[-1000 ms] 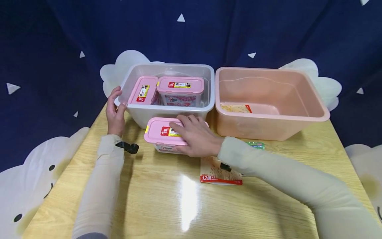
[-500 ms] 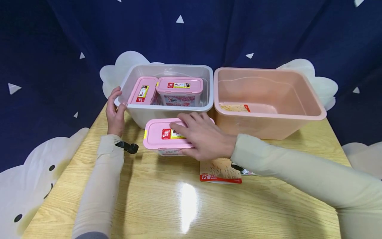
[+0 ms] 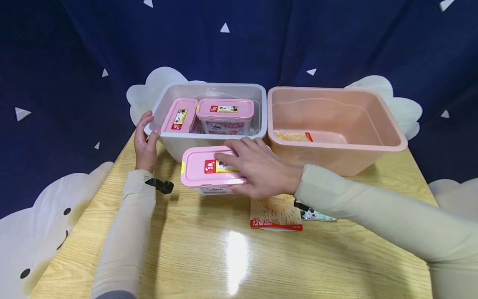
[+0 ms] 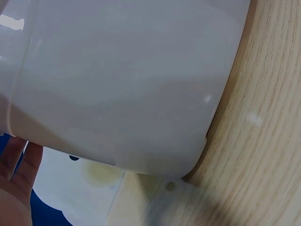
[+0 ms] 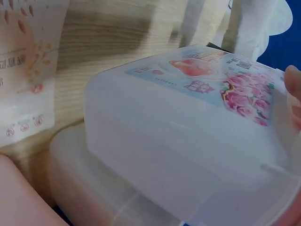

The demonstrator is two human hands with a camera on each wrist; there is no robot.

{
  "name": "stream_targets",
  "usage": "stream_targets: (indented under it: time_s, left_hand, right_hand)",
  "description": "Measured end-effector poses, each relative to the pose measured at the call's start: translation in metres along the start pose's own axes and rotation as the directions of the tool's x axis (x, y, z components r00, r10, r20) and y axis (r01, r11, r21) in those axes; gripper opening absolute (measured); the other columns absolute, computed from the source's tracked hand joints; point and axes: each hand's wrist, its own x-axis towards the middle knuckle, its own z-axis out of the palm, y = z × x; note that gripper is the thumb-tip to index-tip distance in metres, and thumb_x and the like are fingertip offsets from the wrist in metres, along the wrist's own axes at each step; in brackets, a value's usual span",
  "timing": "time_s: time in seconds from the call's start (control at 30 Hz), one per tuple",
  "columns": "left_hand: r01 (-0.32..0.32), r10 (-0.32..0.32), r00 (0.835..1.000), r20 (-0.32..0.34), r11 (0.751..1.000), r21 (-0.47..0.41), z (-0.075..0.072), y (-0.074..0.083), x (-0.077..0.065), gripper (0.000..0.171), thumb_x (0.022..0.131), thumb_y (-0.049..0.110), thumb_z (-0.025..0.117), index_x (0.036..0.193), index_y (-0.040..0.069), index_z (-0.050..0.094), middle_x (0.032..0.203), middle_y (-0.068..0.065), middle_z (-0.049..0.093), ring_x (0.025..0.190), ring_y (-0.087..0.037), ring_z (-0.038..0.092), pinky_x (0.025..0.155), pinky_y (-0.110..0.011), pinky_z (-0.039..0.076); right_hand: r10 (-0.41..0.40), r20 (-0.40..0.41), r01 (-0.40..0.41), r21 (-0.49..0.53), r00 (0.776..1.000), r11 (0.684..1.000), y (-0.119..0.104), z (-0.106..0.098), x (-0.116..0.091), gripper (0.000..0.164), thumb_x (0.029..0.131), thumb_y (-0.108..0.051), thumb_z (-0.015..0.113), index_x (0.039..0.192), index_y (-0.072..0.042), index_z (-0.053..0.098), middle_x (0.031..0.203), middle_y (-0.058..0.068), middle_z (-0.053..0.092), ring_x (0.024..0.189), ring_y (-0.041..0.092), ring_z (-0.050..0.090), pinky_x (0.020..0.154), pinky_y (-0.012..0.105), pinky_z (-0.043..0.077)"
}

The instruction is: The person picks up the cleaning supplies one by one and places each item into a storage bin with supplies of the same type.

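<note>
My right hand (image 3: 261, 168) grips a laundry-pod tub (image 3: 199, 166) with a pink lid from above, fingers over the far side and thumb at the near side. The tub hangs just over the table in front of the white bin (image 3: 171, 145); in the right wrist view its translucent wall (image 5: 141, 136) and rose-printed label show. My left hand (image 3: 145, 143) holds the left front corner of that bin's rim, thumb at the front. Inside the bin sit two more pink-lidded tubs, one lengthwise (image 3: 173, 118) at the left, one crosswise (image 3: 225, 114).
A pink bin (image 3: 336, 158) stands right of the white one, with a wheat-printed packet (image 3: 293, 136) on its floor. Another wheat-printed packet (image 3: 276, 211) lies on the wooden table (image 3: 194, 257). Beside it a green-and-white packet (image 3: 317, 216) is partly hidden by the right sleeve.
The right hand has raised the tub a little off the table, and the right forearm has shifted to the right. The left hand stays at the white bin's corner.
</note>
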Motion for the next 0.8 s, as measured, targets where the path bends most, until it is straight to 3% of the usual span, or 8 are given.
stream_targets:
  time_s: [0.17, 0.3, 0.53, 0.67, 0.8]
  left_hand:
    - [0.008, -0.009, 1.0, 0.017, 1.0, 0.014, 0.004, 0.025, -0.012, 0.049, 0.09, 0.011, 0.047, 0.136, -0.005, 0.046, 0.157, -0.006, 0.039, 0.144, -0.017, 0.035, 0.121, -0.034, 0.031]
    - [0.01, -0.01, 1.0, 0.016, 1.0, 0.018, 0.0, 0.014, -0.008, 0.05, 0.09, 0.012, 0.047, 0.137, -0.005, 0.045, 0.157, -0.002, 0.038, 0.143, -0.016, 0.036, 0.118, -0.034, 0.036]
    - [0.02, -0.02, 1.0, 0.008, 1.0, 0.014, -0.002, -0.01, 0.003, 0.049, 0.091, 0.016, 0.048, 0.139, 0.005, 0.048, 0.157, 0.008, 0.038, 0.141, -0.015, 0.037, 0.116, -0.034, 0.04]
    - [-0.009, 0.009, 1.0, 0.007, 1.0, 0.006, -0.002, -0.01, 0.003, 0.049, 0.09, 0.013, 0.048, 0.139, 0.001, 0.048, 0.156, 0.005, 0.04, 0.139, -0.014, 0.039, 0.114, -0.032, 0.04]
    - [-0.035, 0.036, 0.999, 0.011, 0.999, -0.022, 0.001, 0.004, -0.002, 0.05, 0.089, 0.008, 0.048, 0.137, -0.007, 0.046, 0.156, -0.004, 0.041, 0.137, -0.014, 0.041, 0.111, -0.028, 0.038]
  right_hand:
    - [-0.033, -0.03, 0.032, -0.02, 0.999, 0.999, 0.001, -0.011, 0.0, 0.068, 0.086, -0.054, 0.064, 0.144, -0.022, 0.048, 0.141, 0.01, 0.048, 0.12, 0.028, 0.047, 0.093, 0.046, 0.04]
    - [-0.053, -0.034, 0.052, -0.038, 0.998, 0.998, 0.0, -0.025, 0.003, 0.068, 0.086, -0.054, 0.064, 0.143, -0.022, 0.049, 0.141, 0.011, 0.048, 0.122, 0.03, 0.047, 0.093, 0.047, 0.041]
    - [-0.045, -0.053, 0.042, -0.053, 0.998, 0.998, 0.001, -0.051, 0.008, 0.069, 0.085, -0.055, 0.066, 0.144, -0.022, 0.049, 0.143, 0.011, 0.048, 0.128, 0.028, 0.045, 0.092, 0.047, 0.041]
    - [-0.049, -0.062, 0.045, -0.064, 0.997, 0.997, 0.002, -0.064, 0.014, 0.069, 0.085, -0.054, 0.066, 0.144, -0.022, 0.049, 0.142, 0.01, 0.049, 0.127, 0.029, 0.045, 0.095, 0.048, 0.04]
    - [-0.053, -0.058, 0.05, -0.059, 0.997, 0.997, 0.006, -0.078, 0.019, 0.069, 0.086, -0.055, 0.065, 0.144, -0.022, 0.048, 0.144, 0.013, 0.048, 0.13, 0.032, 0.044, 0.1, 0.051, 0.038]
